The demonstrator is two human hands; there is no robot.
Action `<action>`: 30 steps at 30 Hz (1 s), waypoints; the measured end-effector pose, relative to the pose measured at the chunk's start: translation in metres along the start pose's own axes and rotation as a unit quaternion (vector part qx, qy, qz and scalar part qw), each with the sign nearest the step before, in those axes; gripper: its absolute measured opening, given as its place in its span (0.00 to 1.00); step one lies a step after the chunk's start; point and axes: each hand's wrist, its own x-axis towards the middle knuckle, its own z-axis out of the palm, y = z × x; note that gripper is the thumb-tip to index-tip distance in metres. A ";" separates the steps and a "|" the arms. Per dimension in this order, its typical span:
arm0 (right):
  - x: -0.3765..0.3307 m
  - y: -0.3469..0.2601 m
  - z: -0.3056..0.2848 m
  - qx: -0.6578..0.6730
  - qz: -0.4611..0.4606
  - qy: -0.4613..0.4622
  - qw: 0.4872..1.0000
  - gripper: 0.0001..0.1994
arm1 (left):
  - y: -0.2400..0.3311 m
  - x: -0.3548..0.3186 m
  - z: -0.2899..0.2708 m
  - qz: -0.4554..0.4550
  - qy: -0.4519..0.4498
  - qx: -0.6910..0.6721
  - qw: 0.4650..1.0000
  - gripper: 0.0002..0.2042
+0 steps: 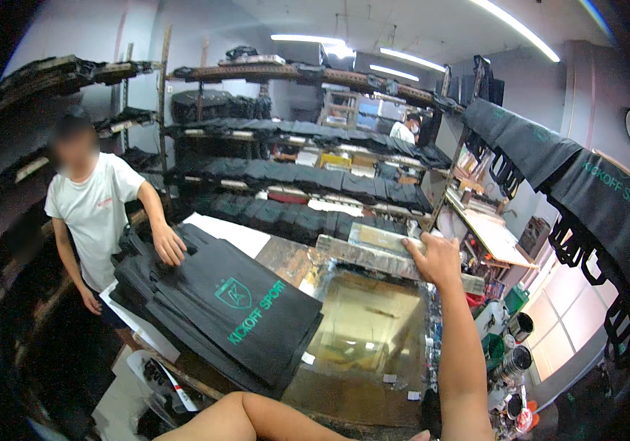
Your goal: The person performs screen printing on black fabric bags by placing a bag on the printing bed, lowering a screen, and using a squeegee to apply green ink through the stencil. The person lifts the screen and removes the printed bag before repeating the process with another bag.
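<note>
While racks hold dark bags, right hand grips screen frame.

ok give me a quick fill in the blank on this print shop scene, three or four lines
1. The right hand grips the far edge of the ____ frame.
2. The stack of bags on the table is ____ in colour, with a green print.
3. A person in a white shirt rests one hand on the ____.
4. The left forearm enters low in the picture, and its hand is ____ of view.

Missing words: screen; black; bags; out
</note>
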 end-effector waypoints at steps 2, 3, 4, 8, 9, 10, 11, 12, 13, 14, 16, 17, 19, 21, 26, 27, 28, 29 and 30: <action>-0.002 0.005 0.000 -0.003 0.019 0.009 1.000 0.34 | -0.005 -0.001 0.000 -0.005 0.003 0.005 1.000 0.35; -0.002 0.001 -0.001 -0.002 0.016 0.004 1.000 0.34 | -0.004 -0.002 0.002 -0.010 0.011 0.013 1.000 0.35; 0.000 -0.004 -0.002 -0.002 0.013 -0.001 1.000 0.34 | -0.002 -0.005 0.002 -0.013 0.019 0.016 1.000 0.35; -0.001 -0.010 -0.001 -0.007 0.006 0.013 1.000 0.34 | 0.001 -0.007 0.004 -0.023 0.026 0.025 0.999 0.34; -0.003 -0.008 0.000 -0.011 0.009 0.011 1.000 0.35 | 0.001 -0.006 0.003 -0.022 0.024 0.024 0.999 0.34; -0.003 -0.006 0.001 -0.011 0.011 0.005 1.000 0.35 | -0.001 -0.006 0.003 -0.021 0.025 0.024 0.999 0.33; -0.004 -0.004 0.001 -0.011 0.013 -0.001 1.000 0.35 | -0.003 -0.004 0.003 -0.021 0.024 0.023 0.999 0.33; -0.003 -0.001 0.001 -0.012 0.015 -0.007 1.000 0.35 | -0.004 -0.003 0.003 -0.018 0.023 0.022 0.999 0.33; -0.003 0.002 -0.001 -0.020 0.020 -0.011 1.000 0.36 | -0.007 -0.001 0.004 -0.015 0.019 0.020 1.000 0.33; -0.004 0.006 0.000 -0.022 0.020 -0.009 1.000 0.36 | -0.010 0.000 0.003 -0.016 0.016 0.016 1.000 0.33; 0.000 0.001 0.000 -0.013 0.011 0.001 1.000 0.35 | -0.006 0.000 0.002 -0.019 0.022 0.023 0.999 0.32; 0.002 -0.002 -0.001 -0.008 0.008 0.001 1.000 0.35 | -0.004 0.001 0.001 -0.020 0.022 0.027 0.999 0.32; 0.003 -0.001 -0.001 -0.007 0.008 -0.007 1.000 0.36 | -0.009 0.003 0.000 -0.021 0.022 0.023 0.999 0.32; 0.005 0.000 0.001 -0.009 0.002 0.001 1.000 0.36 | -0.010 0.003 -0.003 -0.024 0.022 0.017 0.999 0.31; 0.010 0.005 -0.001 0.009 -0.001 0.019 1.000 0.36 | -0.021 0.012 -0.007 -0.030 0.018 0.010 0.999 0.30; 0.010 0.008 -0.001 0.005 0.004 0.016 1.000 0.36 | -0.025 0.014 -0.009 -0.032 0.015 0.008 0.999 0.30; 0.011 0.011 0.001 0.004 0.008 0.004 1.000 0.36 | -0.029 0.017 -0.010 -0.029 0.016 0.005 0.999 0.30; 0.016 0.005 -0.001 0.018 0.006 0.002 1.000 0.36 | -0.026 0.017 -0.008 -0.039 0.018 0.015 0.999 0.30; 0.016 0.007 -0.002 0.019 0.009 -0.004 1.000 0.37 | -0.028 0.019 -0.008 -0.042 0.017 0.017 0.999 0.29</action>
